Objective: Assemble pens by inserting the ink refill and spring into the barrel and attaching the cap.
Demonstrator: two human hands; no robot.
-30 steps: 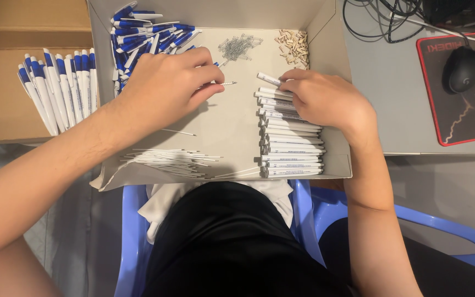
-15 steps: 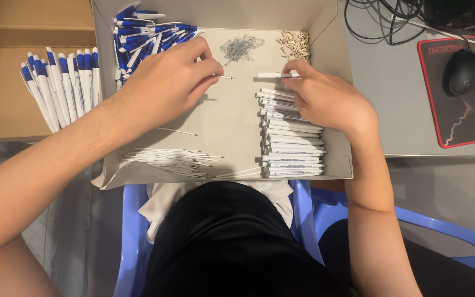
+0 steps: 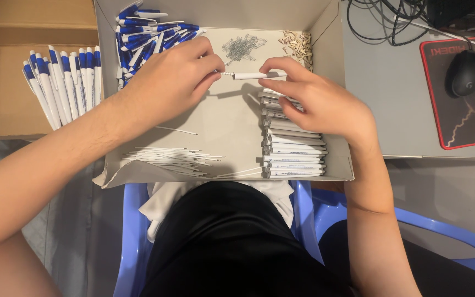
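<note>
I see an office desk used for small assembly: grey desk [image 3: 391,104], computer mouse [image 3: 466,72] on its pad [image 3: 471,121], cables [image 3: 386,19], cardboard tray [image 3: 232,118] of pen parts.

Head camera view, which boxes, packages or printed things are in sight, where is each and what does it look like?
Grey cardboard tray: centre, open and shallow, holding pen parts; both hands work over it.
Brown cardboard box: far left, open, with blue-and-white pens lying in it.
Mouse mat: right, on the desk, black with red border and printed design, a black mouse on it.
</note>
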